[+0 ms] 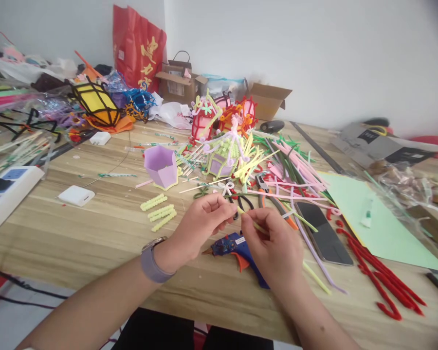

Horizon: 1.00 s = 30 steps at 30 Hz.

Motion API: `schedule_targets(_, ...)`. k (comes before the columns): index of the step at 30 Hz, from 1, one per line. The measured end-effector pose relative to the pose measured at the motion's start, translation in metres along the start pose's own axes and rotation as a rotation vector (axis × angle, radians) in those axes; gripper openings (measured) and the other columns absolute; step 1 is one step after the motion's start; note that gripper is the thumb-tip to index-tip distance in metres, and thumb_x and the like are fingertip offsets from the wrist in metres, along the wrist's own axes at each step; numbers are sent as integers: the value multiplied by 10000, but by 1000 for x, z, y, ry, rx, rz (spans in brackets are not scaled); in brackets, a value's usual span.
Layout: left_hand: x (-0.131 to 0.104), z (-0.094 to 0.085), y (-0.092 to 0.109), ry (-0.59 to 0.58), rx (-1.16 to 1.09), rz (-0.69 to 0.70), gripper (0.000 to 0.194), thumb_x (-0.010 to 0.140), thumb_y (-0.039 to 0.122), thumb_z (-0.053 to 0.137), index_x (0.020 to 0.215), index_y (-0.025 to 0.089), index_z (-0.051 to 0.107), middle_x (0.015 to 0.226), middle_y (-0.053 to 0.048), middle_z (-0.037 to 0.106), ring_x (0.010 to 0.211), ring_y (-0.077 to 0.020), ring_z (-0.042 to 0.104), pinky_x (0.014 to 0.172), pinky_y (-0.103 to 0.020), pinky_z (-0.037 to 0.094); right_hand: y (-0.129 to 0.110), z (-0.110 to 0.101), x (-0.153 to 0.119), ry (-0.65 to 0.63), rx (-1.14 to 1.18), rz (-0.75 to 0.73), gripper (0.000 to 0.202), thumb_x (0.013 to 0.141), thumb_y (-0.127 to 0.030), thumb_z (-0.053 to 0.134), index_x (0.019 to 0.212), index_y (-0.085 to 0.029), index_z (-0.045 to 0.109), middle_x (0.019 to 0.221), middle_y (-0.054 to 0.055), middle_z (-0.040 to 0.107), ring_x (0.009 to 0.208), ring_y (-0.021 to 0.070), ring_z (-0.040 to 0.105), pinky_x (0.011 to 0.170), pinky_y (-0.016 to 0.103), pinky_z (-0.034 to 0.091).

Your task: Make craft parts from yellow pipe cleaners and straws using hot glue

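Both of my hands are raised over the table's front part, fingertips close together. My left hand (211, 216) pinches one end of a thin yellow-green pipe cleaner (240, 210). The same strip runs into my right hand (273, 238), whose fingers are closed on it, and a yellow-green length (317, 278) shows beyond that hand. Beneath my hands lies a blue glue gun (228, 244), partly covered by my right hand. Left of them are several twisted yellow-green pieces (160, 212) and a purple hexagonal cup (161, 166) with a yellow-green rim at its base.
Behind my hands are a purple and yellow-green lantern (221, 160), pliers (264, 187) and loose pipe cleaners. On the right lie a phone (324, 233), red pipe cleaners (383, 272) and green sheets (379, 218). A power strip (16, 197) and white charger (76, 195) are left.
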<state>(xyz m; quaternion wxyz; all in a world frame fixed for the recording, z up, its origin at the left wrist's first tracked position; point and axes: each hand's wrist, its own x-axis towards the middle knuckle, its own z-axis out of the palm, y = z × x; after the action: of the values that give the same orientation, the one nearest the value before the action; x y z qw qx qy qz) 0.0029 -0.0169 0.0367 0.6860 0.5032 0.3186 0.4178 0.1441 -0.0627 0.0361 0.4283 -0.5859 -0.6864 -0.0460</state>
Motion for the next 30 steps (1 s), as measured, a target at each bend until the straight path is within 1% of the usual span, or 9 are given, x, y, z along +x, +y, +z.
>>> schedule_targets(3,0,1,0,0,6,-2,280,818,312,606,627,169,460,560,64,462,475,-42,356,438,-183,249,-1,-1,-1,1,17,-8,138,866,-253,555,730,-228,558,592,-44,638,472,102,595,421,207,377)
schedule_targets(7,0,0,0,14,30,0,282,809,320,606,617,171,463,548,61,457,473,-47,348,442,-191,249,-1,-2,-2,-8,34,-8,127,862,-237,562,735,-225,557,595,-46,640,447,94,579,418,204,385)
schedule_targets(13,1,-1,2,-6,-9,-28,298,775,302,606,572,182,423,521,63,406,467,-57,314,443,-207,221,0,-1,-3,2,48,-72,112,866,-218,561,755,-227,548,608,-42,636,471,97,589,439,201,405)
schedule_targets(17,-1,-3,6,-58,-32,-83,296,759,311,600,561,185,419,516,60,408,454,-59,299,442,-222,204,0,-2,-4,-31,67,-63,107,877,-233,543,770,-230,550,625,-28,632,499,107,600,454,209,427)
schedule_targets(22,-1,-10,10,-187,-49,-180,283,746,363,594,577,186,452,503,50,430,458,-68,341,444,-229,188,1,-3,-6,-106,157,-34,100,897,-234,522,801,-230,551,659,-20,618,513,108,596,490,218,463)
schedule_targets(27,0,-17,12,-264,-46,-313,263,701,348,638,579,182,475,496,42,457,439,-63,335,430,-229,164,6,-2,-8,-136,169,-84,70,897,-220,526,832,-228,551,687,-15,618,559,118,611,533,226,481)
schedule_targets(30,0,-18,15,-274,-31,-342,244,692,325,665,586,173,506,505,36,481,437,-58,351,422,-222,172,8,-1,-7,-161,178,-122,71,895,-205,521,836,-224,555,683,-17,619,543,111,598,522,220,472)
